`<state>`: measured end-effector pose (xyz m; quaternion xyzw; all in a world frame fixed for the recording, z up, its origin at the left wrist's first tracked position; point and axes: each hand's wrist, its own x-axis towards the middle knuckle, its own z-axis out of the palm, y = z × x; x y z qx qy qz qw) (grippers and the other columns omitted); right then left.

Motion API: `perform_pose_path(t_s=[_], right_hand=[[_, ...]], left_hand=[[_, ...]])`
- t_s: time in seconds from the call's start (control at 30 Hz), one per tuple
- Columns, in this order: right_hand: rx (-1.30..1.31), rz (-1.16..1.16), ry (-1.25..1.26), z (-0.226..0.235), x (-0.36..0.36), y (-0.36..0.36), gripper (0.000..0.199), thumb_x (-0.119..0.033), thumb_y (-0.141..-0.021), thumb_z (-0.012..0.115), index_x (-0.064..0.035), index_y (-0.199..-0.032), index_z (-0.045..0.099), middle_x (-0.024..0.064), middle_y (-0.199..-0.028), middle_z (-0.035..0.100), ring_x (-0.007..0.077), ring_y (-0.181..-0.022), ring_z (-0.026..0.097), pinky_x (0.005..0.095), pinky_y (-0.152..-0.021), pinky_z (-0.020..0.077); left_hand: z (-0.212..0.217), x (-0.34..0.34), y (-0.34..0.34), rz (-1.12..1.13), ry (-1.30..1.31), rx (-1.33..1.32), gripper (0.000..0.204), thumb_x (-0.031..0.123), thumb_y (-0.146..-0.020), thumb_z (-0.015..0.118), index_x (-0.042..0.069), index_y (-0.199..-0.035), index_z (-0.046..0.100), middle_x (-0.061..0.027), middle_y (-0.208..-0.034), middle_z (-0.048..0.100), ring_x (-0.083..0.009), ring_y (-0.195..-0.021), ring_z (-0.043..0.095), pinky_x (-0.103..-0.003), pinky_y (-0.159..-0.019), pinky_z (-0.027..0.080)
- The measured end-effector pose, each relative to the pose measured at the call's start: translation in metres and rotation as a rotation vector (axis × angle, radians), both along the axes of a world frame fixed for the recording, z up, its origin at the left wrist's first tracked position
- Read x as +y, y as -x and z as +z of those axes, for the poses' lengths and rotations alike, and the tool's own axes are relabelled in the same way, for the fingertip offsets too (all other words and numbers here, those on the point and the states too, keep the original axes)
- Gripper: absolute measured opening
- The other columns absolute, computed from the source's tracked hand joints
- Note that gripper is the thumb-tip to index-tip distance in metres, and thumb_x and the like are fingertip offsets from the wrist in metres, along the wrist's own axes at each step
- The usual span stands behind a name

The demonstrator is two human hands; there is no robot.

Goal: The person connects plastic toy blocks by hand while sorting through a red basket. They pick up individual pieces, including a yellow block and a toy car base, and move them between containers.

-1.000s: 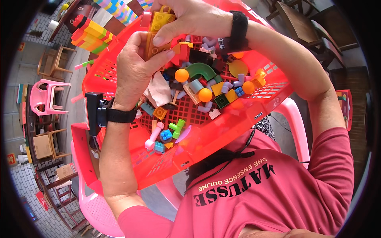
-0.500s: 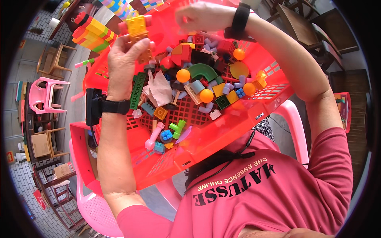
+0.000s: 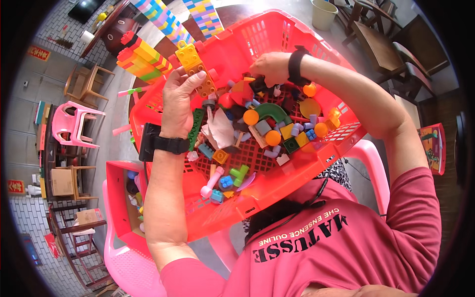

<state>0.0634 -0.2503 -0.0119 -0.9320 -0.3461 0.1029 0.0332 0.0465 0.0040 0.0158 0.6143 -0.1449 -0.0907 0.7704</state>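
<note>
My left hand [image 3: 177, 106] is closed round a stack of toy bricks [image 3: 189, 55], yellow on top and orange below, with pinkish-red pieces at its side. It is over the left part of a red plastic basket [image 3: 232, 214]. Inside the basket's far half, my right hand [image 3: 278, 69] is bent down among loose toys with its fingers curled; what they hold, if anything, is hidden. Around the hands lie a green curved piece [image 3: 272, 113], a red piece [image 3: 241, 93], a crumpled pale sheet [image 3: 219, 128], a long green brick [image 3: 196, 129] and several orange balls [image 3: 251, 117].
Built brick towers [image 3: 161, 19] and a yellow-red brick block [image 3: 143, 59] stand beyond the basket. A red box [image 3: 129, 225] with small toys rests on a pink chair [image 3: 133, 270] at the left. Wooden furniture [image 3: 373, 37] stands at the far right.
My right hand has moved down into the loose toys from above the basket's far side. My left hand still holds the brick stack, now tilted. The view has shifted.
</note>
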Motion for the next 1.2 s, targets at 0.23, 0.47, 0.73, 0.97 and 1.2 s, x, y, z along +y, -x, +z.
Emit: perform_pose_path(t_s=[0.23,0.47,0.73,0.97,1.2], right_hand=[[-0.095,-0.193,-0.274,0.032,-0.026,-0.003,0.03,-0.016,-0.065,0.068,-0.0046,-0.093,0.065,0.0165,-0.088,0.065,0.0328,-0.081,0.065,0.0417,-0.071,0.0521],[-0.04,-0.166,-0.23,0.027,-0.027,-0.013,0.03,-0.01,-0.07,0.062,-0.004,-0.099,0.063,0.0137,-0.077,0.065,0.0263,-0.063,0.065,0.0379,-0.059,0.0517],[-0.144,-0.117,-0.079,0.024,-0.03,-0.015,0.03,-0.009,-0.069,0.061,-0.0036,-0.098,0.061,0.0167,-0.086,0.064,0.0333,-0.085,0.062,0.0414,-0.074,0.0488],[-0.207,-0.221,0.09,0.016,-0.017,-0.002,0.036,-0.011,-0.072,0.061,-0.0064,-0.108,0.057,0.0187,-0.096,0.062,0.0356,-0.09,0.061,0.0438,-0.078,0.0497],[-0.251,0.178,-0.198,-0.007,0.035,0.04,0.055,-0.023,-0.069,0.071,-0.0135,-0.121,0.054,0.0149,-0.124,0.048,0.0333,-0.114,0.051,0.0451,-0.087,0.047]], left_hand=[[-0.005,0.005,-0.007,-0.011,-0.039,0.033,0.024,0.01,-0.087,0.064,0.006,-0.11,0.058,-0.002,-0.105,0.063,-0.0128,-0.097,0.06,-0.031,-0.087,0.048],[-0.003,0.001,0.0,-0.071,-0.074,0.12,0.028,0.011,-0.089,0.063,0.006,-0.115,0.055,-0.0028,-0.109,0.061,-0.0144,-0.1,0.061,-0.033,-0.089,0.049],[-0.006,0.0,-0.002,-0.055,-0.08,0.123,0.029,0.018,-0.091,0.063,0.007,-0.116,0.055,-0.0032,-0.11,0.062,-0.0154,-0.098,0.061,-0.034,-0.088,0.049],[-0.01,0.011,-0.016,0.037,-0.002,0.148,0.04,0.04,-0.091,0.061,0.012,-0.119,0.055,-0.0014,-0.109,0.063,-0.0149,-0.098,0.062,-0.032,-0.079,0.05],[-0.014,0.014,-0.019,0.029,-0.041,0.079,0.035,0.037,-0.091,0.06,0.013,-0.116,0.057,0.0007,-0.103,0.065,-0.0114,-0.094,0.063,-0.031,-0.076,0.051]])
